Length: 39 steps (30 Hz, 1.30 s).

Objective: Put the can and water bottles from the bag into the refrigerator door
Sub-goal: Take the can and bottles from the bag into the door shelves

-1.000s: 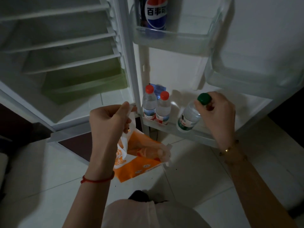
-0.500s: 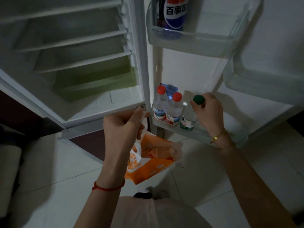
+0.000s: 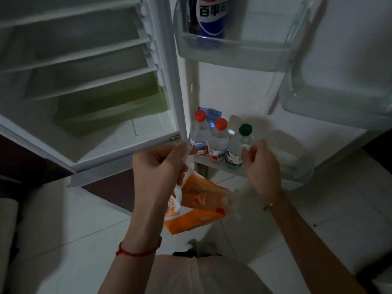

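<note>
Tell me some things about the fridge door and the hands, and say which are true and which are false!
1. Three clear plastic water bottles stand in the bottom door shelf. True: two red-capped bottles and one green-capped bottle.
2. The blue, white and red cola can sits in the bottom shelf too. False: it stands in the upper door shelf.
3. The left hand holds the orange and white plastic bag. True.
4. The right hand grips the green cap. False: its fingers are open beside the bottle.
5. The green-capped bottle lies on its side. False: it stands upright.
</note>
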Available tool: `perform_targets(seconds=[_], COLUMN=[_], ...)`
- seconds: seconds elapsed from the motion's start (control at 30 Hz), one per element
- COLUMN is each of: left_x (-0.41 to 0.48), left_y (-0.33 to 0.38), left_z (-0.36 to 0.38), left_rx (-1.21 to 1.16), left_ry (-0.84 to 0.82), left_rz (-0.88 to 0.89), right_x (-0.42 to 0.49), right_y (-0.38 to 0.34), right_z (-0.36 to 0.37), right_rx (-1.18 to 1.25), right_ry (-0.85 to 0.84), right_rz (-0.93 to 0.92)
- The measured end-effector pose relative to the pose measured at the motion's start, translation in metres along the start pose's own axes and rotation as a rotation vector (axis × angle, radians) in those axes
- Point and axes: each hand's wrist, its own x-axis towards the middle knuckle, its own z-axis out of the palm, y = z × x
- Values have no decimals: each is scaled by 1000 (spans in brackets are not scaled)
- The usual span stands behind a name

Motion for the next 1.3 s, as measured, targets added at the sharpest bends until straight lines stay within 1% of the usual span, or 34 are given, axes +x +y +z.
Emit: perform_targets(seconds=[0.03,0.13,0.2,0.23,0.37,0.47,0.53,0.57,0.7,0.77,0.8,0.83,0.9,0.93,0.97,1.03,1.1,1.17,1.23,1.3], left_x=[0,1,0,-1,0,-2,-3,-3,-1,-1,-1,-1,0,0,1,1,4,8,12,15], left_y=[0,-3,-4,-4,-8,-6,-6,-6,-11,-11,-11,-10,-10,-10,-10,-9,-8,-6,-3,3], left_z=[1,3,3,2,3,4,3,2,1,-1,-2,-4,-6,-7,-8,-12,-18,-26,-34,-40], left_rx=[-5,4,19,19,-2,-51,-48,-39,-21,-15,-8,-2,11,14,16,23,11,-2,-10,-31], left_ry=[-6,-15,-27,-32,-54,-74,-78,-76,-87,-91,-92,-93,-89,-86,-81,-70,-64,-38,1,24], left_rz=[3,20,37,43,28,8,6,4,-5,-3,1,6,8,9,11,20,20,19,24,30], right_x=[-14,-47,-59,-62,-64,-60,-57,-58,-59,-63,-66,-68,-74,-75,-77,-80,-81,-80,-76,-74], right_y=[9,39,49,50,54,55,60,61,70,71,54,40,15,2,-7,-25,-30,-27,-21,-17], right_z=[8,42,59,65,84,92,99,101,107,112,101,92,73,62,56,46,47,51,55,52], right_rx=[-38,-130,-199,-213,-129,-71,-35,6,336,480,532,561,512,501,493,408,248,119,75,-36], right_ry=[-93,-480,-634,-674,-748,-776,-738,-725,-584,-612,-666,-729,-939,-1006,-1028,-1014,-1004,-1023,-1029,-938], right_rz=[23,149,167,158,261,394,441,495,755,843,857,848,708,640,578,410,256,231,236,172])
